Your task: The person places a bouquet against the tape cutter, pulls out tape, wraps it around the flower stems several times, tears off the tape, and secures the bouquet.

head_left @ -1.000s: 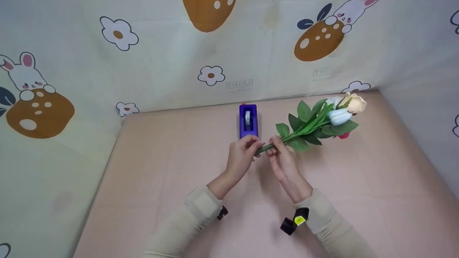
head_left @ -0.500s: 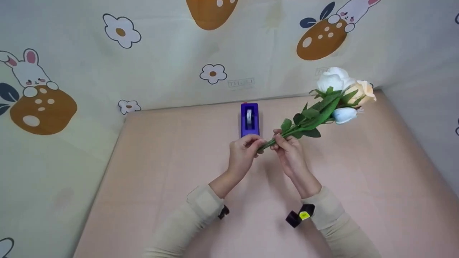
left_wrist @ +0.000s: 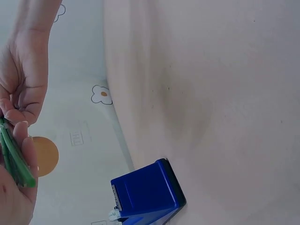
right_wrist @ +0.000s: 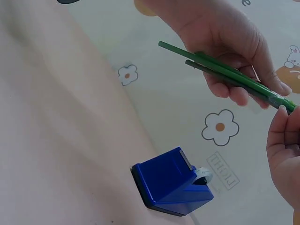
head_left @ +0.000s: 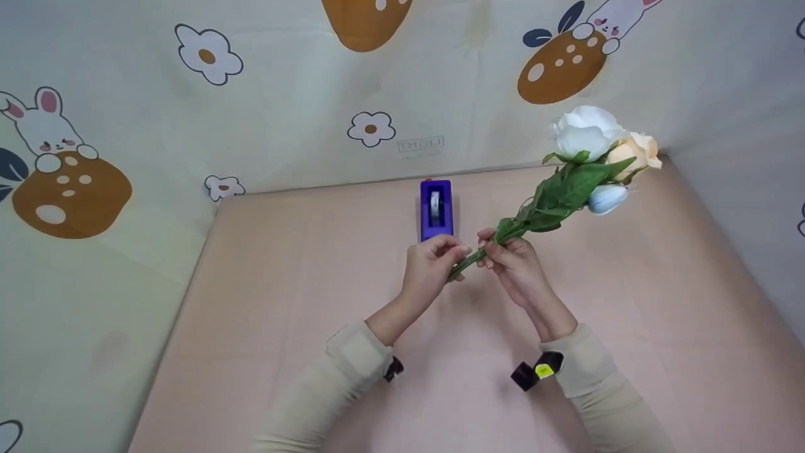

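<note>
A bouquet of artificial flowers slants up to the right in the head view, with a white bloom (head_left: 586, 133), a peach rose (head_left: 631, 157) and a light blue tulip (head_left: 607, 199) above green leaves (head_left: 560, 195). My left hand (head_left: 426, 267) grips the lower part of the green stems (right_wrist: 225, 71). Higher up, just below the leaves, my right hand (head_left: 517, 267) pinches the same stems between thumb and fingers. Between the hands, a shiny clear strip that looks like tape (right_wrist: 276, 99) lies around the stems in the right wrist view.
Behind my left hand, a blue-purple tape dispenser (head_left: 437, 228) with a roll of clear tape stands on the pinkish tabletop (head_left: 302, 283). A pale printed cloth (head_left: 289, 138) rises behind the table's back edge and along its sides.
The bouquet has turned about its stems and tilted upward, bringing the large white bloom into sight and hiding a red flower. My right hand has shifted to the right; my left has barely moved.
</note>
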Available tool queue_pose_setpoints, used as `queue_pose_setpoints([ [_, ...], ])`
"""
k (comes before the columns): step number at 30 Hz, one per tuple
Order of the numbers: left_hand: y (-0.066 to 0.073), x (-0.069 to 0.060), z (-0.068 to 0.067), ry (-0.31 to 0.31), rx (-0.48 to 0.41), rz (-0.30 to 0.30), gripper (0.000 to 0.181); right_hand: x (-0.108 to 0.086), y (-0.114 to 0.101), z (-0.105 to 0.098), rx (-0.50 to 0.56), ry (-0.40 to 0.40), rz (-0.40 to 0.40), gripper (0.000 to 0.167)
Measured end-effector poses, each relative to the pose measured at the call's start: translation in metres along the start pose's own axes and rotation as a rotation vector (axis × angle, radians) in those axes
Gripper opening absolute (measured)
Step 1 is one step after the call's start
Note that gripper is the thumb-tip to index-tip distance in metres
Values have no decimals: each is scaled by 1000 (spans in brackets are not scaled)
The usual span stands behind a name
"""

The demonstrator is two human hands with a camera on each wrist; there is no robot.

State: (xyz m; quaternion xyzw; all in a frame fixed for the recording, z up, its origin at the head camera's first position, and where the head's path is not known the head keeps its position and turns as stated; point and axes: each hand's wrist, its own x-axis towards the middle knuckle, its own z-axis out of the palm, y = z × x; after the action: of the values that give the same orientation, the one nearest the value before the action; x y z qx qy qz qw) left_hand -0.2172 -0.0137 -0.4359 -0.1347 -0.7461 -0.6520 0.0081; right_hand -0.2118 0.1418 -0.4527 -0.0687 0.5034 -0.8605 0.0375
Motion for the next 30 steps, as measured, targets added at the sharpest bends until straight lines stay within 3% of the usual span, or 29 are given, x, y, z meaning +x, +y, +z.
queue_pose_setpoints([
  [5,2,-1,2,-28,-23,-38,14,0,-1,-5,-7,-62,-11,12],
  [14,12,-5,6,-76,-29,0,14,3,-4,-13,179,-328,-133,20],
  [21,11,-4,7,-142,-88,-87,13,6,-5,-14,218,-438,-179,21],
  [26,12,-3,7,-200,-89,-117,15,5,-7,-13,261,-512,-146,26],
  [30,14,-3,7,-205,8,-102,16,3,-11,-11,311,-522,-68,31],
])
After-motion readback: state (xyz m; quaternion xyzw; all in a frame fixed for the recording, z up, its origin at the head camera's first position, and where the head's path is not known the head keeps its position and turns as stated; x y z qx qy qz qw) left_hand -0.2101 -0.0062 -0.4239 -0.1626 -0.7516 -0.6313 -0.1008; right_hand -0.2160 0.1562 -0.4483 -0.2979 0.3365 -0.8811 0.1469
